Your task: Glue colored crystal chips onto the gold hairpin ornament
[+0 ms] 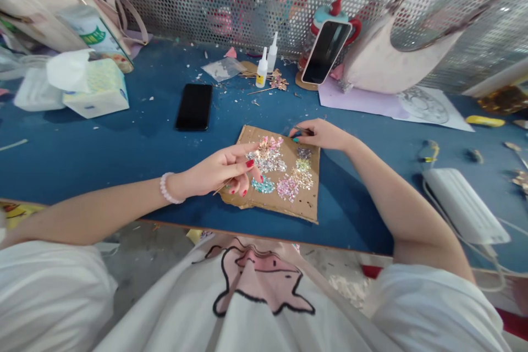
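A square of brown cardboard (pixel 311 209) lies near the table's front edge, bearing small piles of shiny rhinestones: silver (pixel 270 164), teal (pixel 263 185), pink (pixel 287 187) and yellow-green (pixel 303 165). Over its left side, my left hand (pixel 233 168) is closed on a thin gold hair stick, whose end (pixel 218 189) pokes out below the fingers. A pink and gold flower ornament (pixel 269 145) shows by the fingertips, seemingly on that stick. My right hand (pixel 324 135) rests at the board's far right corner, fingers pinched on a thin dark tool (pixel 304 131) that looks like tweezers.
Behind the board are a black phone (pixel 193 107), glue bottles (pixel 261 69) and more hair sticks (pixel 278 81). A second phone (pixel 326 52) leans on a cup (pixel 335 11). At left stands a tissue box (pixel 97 91); at right lies a white power bank (pixel 466 204) with cables.
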